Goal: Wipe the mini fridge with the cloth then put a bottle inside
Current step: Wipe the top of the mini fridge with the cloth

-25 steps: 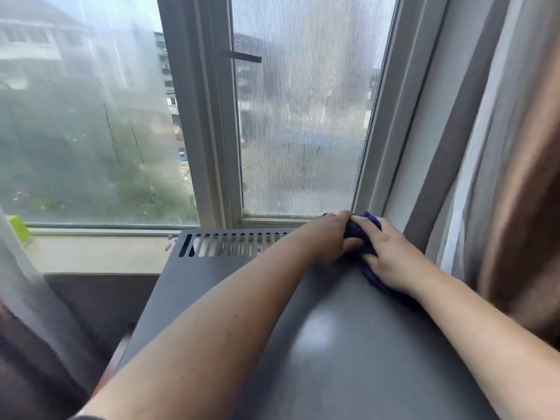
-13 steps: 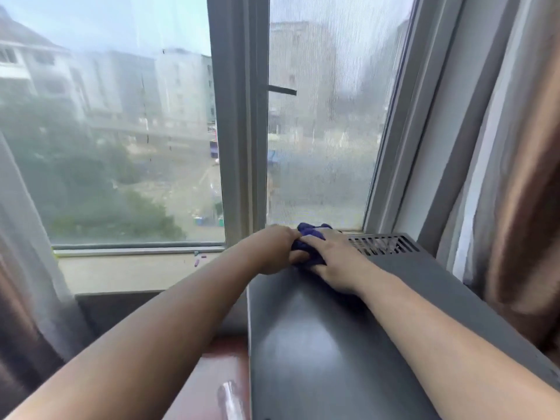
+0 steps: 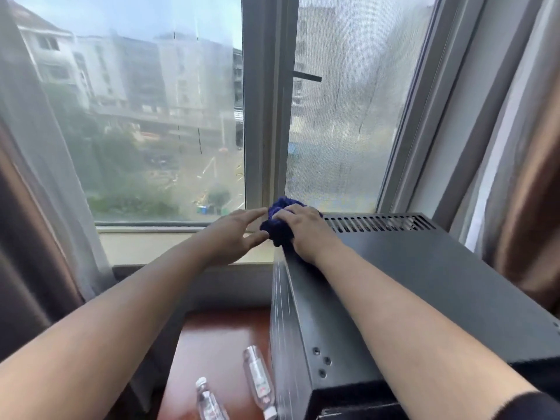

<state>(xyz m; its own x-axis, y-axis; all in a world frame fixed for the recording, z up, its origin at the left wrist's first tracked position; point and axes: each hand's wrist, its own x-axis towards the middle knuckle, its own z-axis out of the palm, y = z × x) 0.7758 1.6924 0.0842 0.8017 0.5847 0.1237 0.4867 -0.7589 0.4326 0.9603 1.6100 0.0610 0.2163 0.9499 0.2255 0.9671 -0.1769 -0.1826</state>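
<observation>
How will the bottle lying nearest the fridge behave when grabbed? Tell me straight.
The bottle lies on its side on the smooth wooden top, so a nudge would probably roll it. Small, clear plastic: likely light, hardly fragile.

Smooth grey metal mini fridge (image 3: 424, 283); fuzzy dark-blue cloth (image 3: 280, 228); glossy reddish wood table (image 3: 218, 344); clear plastic bottles (image 3: 259, 380).

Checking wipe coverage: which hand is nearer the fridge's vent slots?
Right. The right hand grips the cloth just left of the vent slots; the left hand is farther left, off the fridge.
</observation>
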